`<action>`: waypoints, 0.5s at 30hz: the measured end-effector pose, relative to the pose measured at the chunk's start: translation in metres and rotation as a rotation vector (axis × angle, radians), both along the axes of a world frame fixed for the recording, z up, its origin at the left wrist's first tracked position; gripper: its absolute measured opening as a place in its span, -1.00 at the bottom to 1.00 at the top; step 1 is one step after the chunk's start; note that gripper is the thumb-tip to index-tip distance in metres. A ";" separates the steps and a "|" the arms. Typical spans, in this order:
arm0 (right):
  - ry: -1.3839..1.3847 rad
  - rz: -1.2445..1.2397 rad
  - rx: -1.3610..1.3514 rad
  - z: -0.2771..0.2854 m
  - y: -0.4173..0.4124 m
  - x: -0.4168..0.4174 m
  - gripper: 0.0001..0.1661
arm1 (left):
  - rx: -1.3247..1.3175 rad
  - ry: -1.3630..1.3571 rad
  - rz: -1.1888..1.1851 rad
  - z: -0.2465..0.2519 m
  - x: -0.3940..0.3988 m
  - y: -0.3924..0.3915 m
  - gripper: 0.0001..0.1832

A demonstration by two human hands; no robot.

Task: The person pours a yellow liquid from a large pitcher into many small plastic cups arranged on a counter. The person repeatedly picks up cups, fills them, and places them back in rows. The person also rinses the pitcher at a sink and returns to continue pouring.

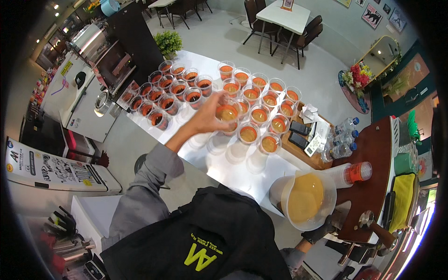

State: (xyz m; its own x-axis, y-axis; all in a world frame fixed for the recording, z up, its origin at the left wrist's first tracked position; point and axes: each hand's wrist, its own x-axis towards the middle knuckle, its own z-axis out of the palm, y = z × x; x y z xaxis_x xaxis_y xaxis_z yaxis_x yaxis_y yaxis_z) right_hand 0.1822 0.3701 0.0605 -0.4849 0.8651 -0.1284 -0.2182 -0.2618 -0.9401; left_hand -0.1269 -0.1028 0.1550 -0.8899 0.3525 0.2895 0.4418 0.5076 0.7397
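Note:
My left hand (208,113) is bare and closes around a clear plastic cup (227,114) of tan liquid, held among the other cups; whether it is lifted is hard to tell. Around it on the white table (227,164) stand several cups with tan liquid (259,115). Further left is a group of similar cups with dark liquid (166,103). In a black glove, my right hand (320,229) grips a large translucent plastic pitcher (308,199) at its near side. The pitcher is tilted and holds tan liquid. Its handle is mostly hidden.
Right of the cups, a wooden tray (318,157) holds two black handheld devices (299,134) and paper. Water bottles (341,150) and stacked plastic cups (357,174) stand beside it. A portafilter (379,231) lies on the brown counter (364,154). A potted plant (168,43) marks the table's far corner.

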 end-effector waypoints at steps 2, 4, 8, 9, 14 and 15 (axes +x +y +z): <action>-0.017 -0.002 -0.009 -0.009 0.004 0.003 -0.65 | -0.129 0.122 0.098 0.005 -0.034 -0.023 -0.01; -0.079 -0.036 -0.004 -0.007 0.001 0.006 -0.65 | -0.173 0.127 0.132 0.014 -0.071 -0.040 -0.03; -0.093 -0.056 -0.006 0.014 -0.015 -0.005 -0.66 | -0.183 0.150 0.233 0.012 -0.147 -0.081 -0.07; -0.069 -0.044 -0.019 0.011 -0.010 -0.003 -0.65 | -0.176 0.159 0.253 0.009 -0.167 -0.087 -0.08; -0.161 -0.031 -0.181 0.017 -0.009 -0.004 -0.46 | -0.288 0.144 0.302 -0.027 -0.258 -0.118 -0.01; -0.306 -0.006 -0.165 0.016 -0.009 0.003 -0.30 | -0.333 0.117 0.283 -0.036 -0.276 -0.118 -0.03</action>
